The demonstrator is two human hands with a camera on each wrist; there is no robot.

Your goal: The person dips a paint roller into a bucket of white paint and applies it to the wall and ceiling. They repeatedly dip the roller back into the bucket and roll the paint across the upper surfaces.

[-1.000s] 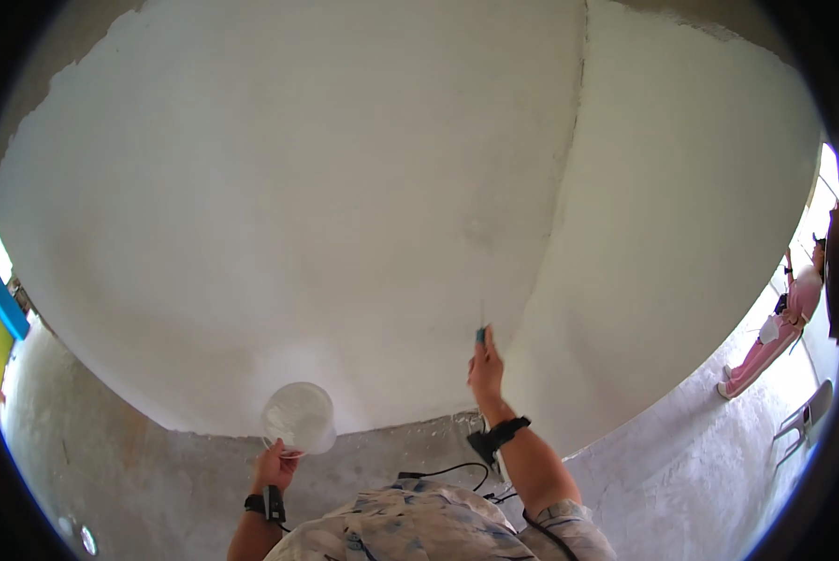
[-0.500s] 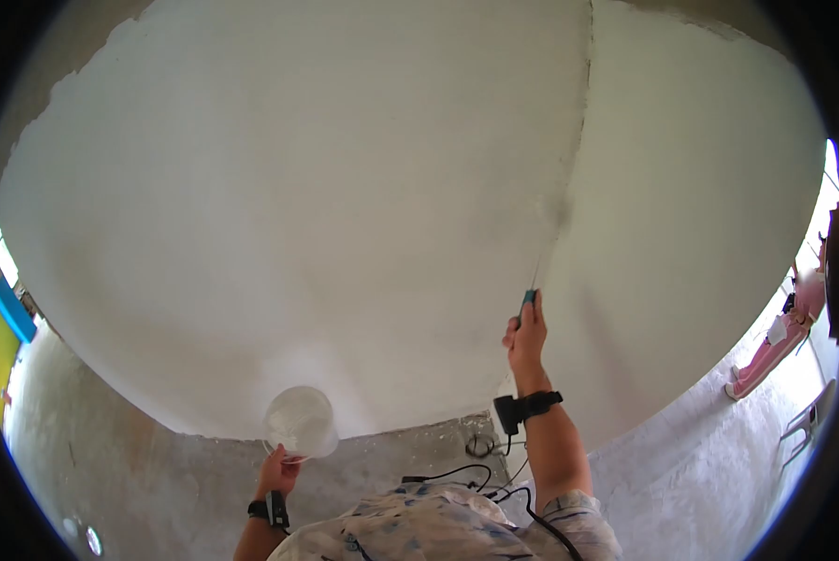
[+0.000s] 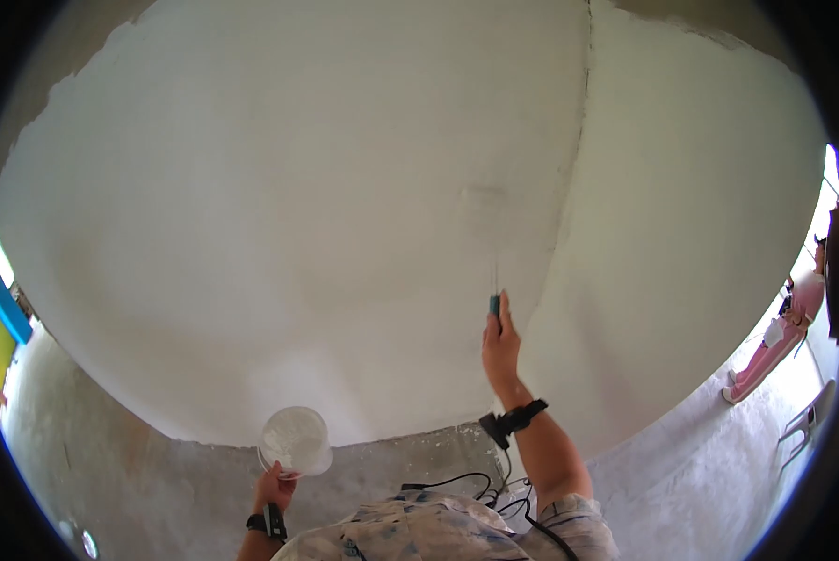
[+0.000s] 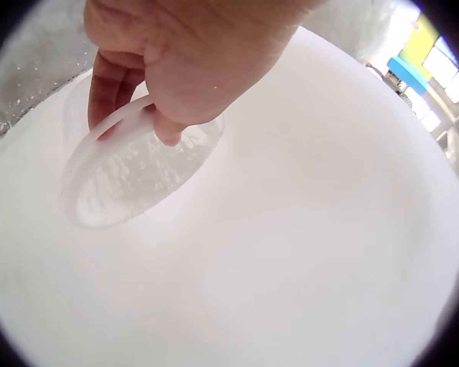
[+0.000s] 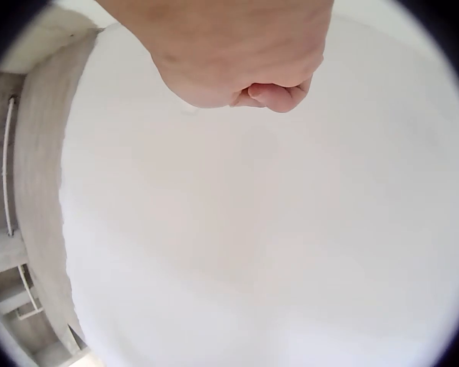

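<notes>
My right hand point(image 3: 501, 342) is raised against a white painted wall point(image 3: 279, 215), gripping the teal handle point(image 3: 494, 304) of a thin-stemmed paint roller. Its pale roller head point(image 3: 483, 199) lies on the wall above the hand. In the right wrist view the right hand point(image 5: 237, 53) is a closed fist and the tool is hidden. My left hand point(image 3: 274, 487) holds a small white bucket point(image 3: 295, 439) low at the left. In the left wrist view the left hand's fingers point(image 4: 111, 80) curl over the bucket's rim point(image 4: 99, 145), which is streaked with white paint inside.
A wall corner seam point(image 3: 578, 140) runs down just right of the roller. Bare grey plaster point(image 3: 158, 486) lies below the painted area. Black cables point(image 3: 457, 481) hang near my chest. A person in pink point(image 3: 784, 332) and a chair point(image 3: 808, 419) are at the far right.
My right hand swung the roller right towards the corner seam, then back left and a little higher on the wall. The bucket in my left hand dropped slightly.
</notes>
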